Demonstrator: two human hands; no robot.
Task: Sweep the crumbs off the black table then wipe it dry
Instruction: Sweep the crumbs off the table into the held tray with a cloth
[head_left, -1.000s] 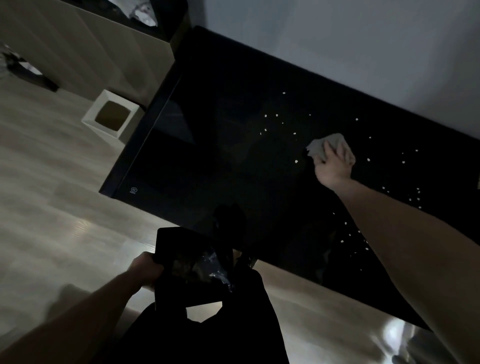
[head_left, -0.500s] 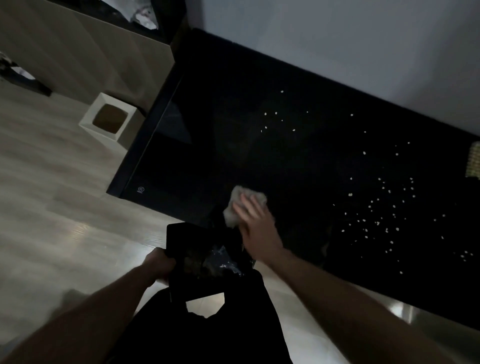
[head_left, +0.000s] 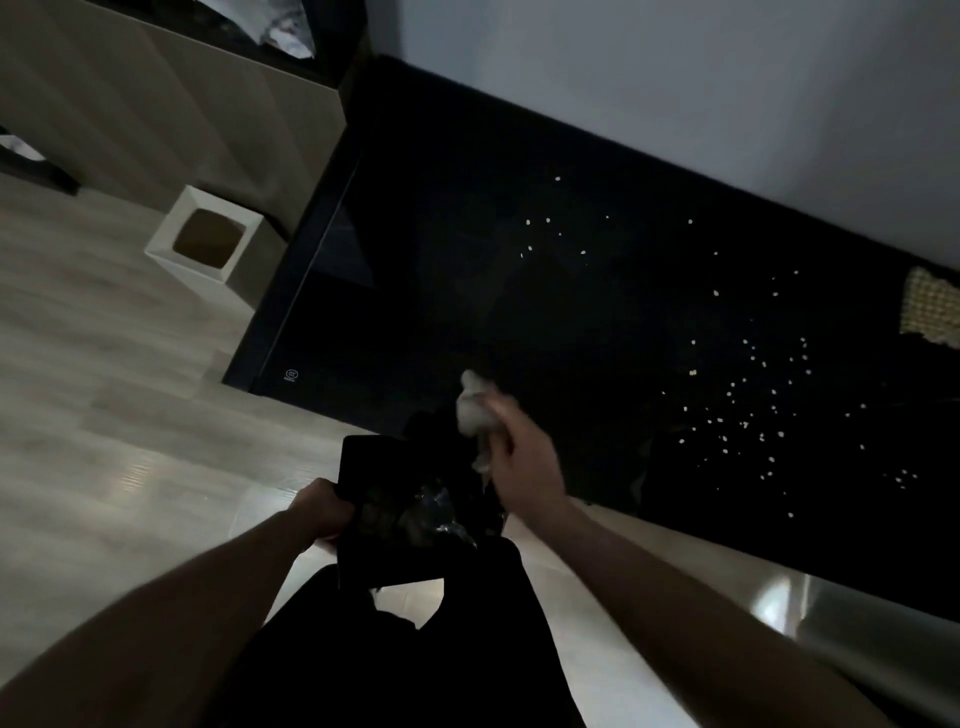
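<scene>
The black table (head_left: 467, 291) runs from the upper middle to the lower right, along a pale wall. Pale crumbs (head_left: 748, 410) lie scattered over its right half, with a few more (head_left: 545, 234) near the middle. My right hand (head_left: 519, 457) grips a crumpled light cloth (head_left: 475, 410) at the table's near edge, just above a black bin (head_left: 395, 509). My left hand (head_left: 324, 512) holds that bin by its left rim, below the table edge. Shiny rubbish lies inside the bin.
A white square waste box (head_left: 208, 244) stands on the wooden floor left of the table. A beige cabinet (head_left: 156, 104) is behind it. A woven mat (head_left: 930, 312) lies on the table's far right. My dark-clothed legs fill the lower middle.
My right hand dragged the cloth from the middle of the table back to the near edge by the bin, then bunched it up. The left hand kept the bin in place.
</scene>
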